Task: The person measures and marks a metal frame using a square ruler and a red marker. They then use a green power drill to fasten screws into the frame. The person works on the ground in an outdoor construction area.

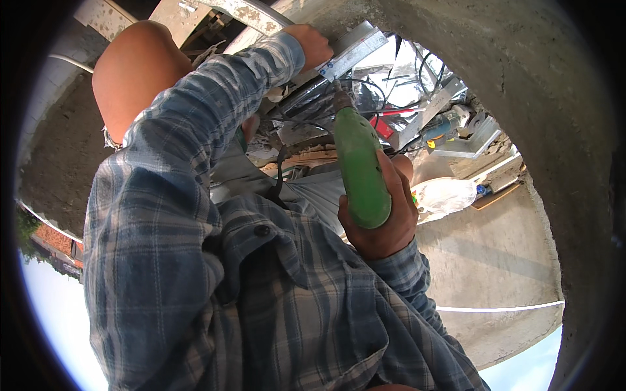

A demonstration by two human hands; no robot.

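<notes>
My right hand is wrapped round the rear grip of a green power drill. Its dusty chuck points away from me, and the bit's tip is at the near edge of a silver metal channel; whether it touches I cannot tell. Small bluish screw heads show at that channel's near end. Across my body reaches my left arm in a plaid sleeve, and my left hand is closed on the channel's left side, its fingertips partly hidden.
Beyond the drill lie shiny sheeting, black cables, a red-handled tool, a teal angle grinder and metal offcuts. A clear plastic bag sits at right. A rough concrete wall curves round the right; my bare knee is raised at left.
</notes>
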